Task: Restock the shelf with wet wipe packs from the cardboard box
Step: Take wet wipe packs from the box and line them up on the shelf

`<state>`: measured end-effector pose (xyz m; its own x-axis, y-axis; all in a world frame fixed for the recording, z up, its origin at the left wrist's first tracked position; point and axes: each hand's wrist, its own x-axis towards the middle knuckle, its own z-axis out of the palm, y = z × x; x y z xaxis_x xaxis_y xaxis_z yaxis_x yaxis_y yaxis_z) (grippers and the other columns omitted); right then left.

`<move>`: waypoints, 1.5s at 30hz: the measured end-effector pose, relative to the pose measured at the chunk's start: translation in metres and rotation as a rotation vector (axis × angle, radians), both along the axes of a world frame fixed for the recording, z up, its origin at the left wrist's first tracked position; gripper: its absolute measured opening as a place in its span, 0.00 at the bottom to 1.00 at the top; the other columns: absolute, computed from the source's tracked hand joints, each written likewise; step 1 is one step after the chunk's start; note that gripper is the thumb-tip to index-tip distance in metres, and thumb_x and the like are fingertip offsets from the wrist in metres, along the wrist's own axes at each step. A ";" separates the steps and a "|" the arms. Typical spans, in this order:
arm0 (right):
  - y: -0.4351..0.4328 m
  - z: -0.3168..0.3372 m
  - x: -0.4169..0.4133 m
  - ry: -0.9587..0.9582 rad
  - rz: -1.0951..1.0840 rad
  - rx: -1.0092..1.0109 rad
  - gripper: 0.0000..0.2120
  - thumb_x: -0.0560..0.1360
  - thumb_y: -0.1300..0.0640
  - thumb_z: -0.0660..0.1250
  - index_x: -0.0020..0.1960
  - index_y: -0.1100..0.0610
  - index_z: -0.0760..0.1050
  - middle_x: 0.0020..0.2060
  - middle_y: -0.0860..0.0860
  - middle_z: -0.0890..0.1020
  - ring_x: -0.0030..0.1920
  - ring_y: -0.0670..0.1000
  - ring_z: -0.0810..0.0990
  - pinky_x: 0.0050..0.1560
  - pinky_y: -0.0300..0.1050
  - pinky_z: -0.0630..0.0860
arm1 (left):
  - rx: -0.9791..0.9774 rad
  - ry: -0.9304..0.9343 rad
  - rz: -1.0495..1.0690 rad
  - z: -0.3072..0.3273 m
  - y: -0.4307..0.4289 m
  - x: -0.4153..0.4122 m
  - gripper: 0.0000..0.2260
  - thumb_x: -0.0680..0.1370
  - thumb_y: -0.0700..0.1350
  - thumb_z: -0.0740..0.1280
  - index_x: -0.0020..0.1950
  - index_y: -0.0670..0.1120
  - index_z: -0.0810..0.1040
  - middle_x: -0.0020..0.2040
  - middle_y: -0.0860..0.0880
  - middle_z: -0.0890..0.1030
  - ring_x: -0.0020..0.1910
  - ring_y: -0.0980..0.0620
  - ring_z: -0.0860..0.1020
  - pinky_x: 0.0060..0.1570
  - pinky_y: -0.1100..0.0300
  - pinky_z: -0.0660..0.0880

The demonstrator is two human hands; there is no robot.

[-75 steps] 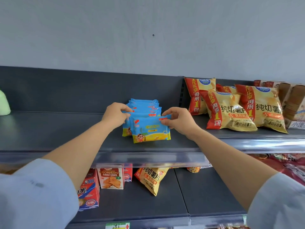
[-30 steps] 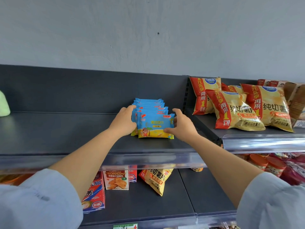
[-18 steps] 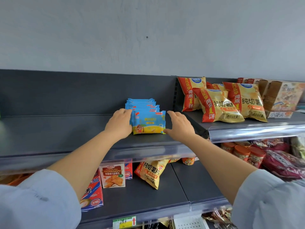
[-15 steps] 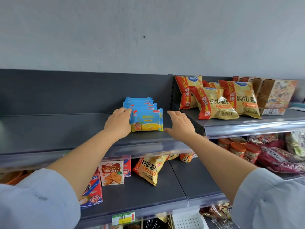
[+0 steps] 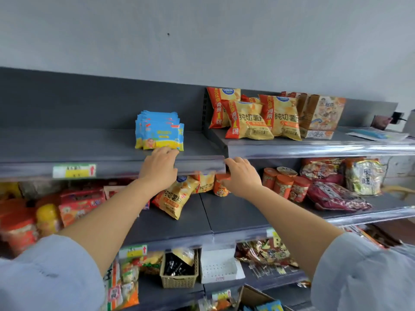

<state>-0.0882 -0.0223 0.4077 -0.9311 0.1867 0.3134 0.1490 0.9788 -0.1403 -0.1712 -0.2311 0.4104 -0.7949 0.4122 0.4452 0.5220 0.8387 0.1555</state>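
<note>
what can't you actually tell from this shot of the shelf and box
Head view, wet wipe packs: the front pack hides those behind, so no count is possible.
Head view, cardboard box: cut off by the bottom edge; how many packs remain is unseen.
Head view, price label: print too blurred to read.
Head view, left hand and right hand: palms face away, so contact with the shelf rail is unclear.

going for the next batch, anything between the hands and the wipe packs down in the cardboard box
Nothing visible does. The left hand and right hand are empty by the front edge of the top shelf; the open cardboard box lies below, at the frame's bottom edge, its blue wet wipe packs uncovered.
</note>
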 end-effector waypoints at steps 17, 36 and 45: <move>0.094 -0.149 0.134 -0.442 -0.100 -0.061 0.28 0.75 0.47 0.67 0.71 0.54 0.64 0.65 0.56 0.71 0.66 0.58 0.68 0.62 0.52 0.71 | -0.169 -0.369 -0.161 -0.169 0.112 0.131 0.20 0.80 0.46 0.62 0.72 0.48 0.67 0.68 0.48 0.71 0.68 0.47 0.66 0.62 0.52 0.70; 0.176 -0.341 0.175 -0.823 -0.168 -0.139 0.22 0.76 0.55 0.65 0.70 0.51 0.68 0.63 0.53 0.73 0.65 0.56 0.68 0.62 0.49 0.71 | -0.348 -0.777 -0.320 -0.345 0.208 0.170 0.18 0.80 0.47 0.63 0.69 0.49 0.70 0.65 0.48 0.72 0.65 0.46 0.69 0.59 0.51 0.72; 0.201 -0.438 0.187 -0.872 -0.150 -0.063 0.25 0.78 0.40 0.58 0.72 0.47 0.63 0.64 0.53 0.75 0.67 0.57 0.68 0.63 0.52 0.65 | -0.458 -1.045 -0.349 -0.455 0.256 0.207 0.24 0.80 0.41 0.61 0.75 0.54 0.61 0.68 0.46 0.68 0.66 0.43 0.69 0.55 0.50 0.74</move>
<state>0.0987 0.1783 -0.0305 -0.7983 0.3185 -0.5111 0.3536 0.9349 0.0302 0.0361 0.0252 -0.0442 -0.4987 0.6299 -0.5955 0.5314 0.7649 0.3640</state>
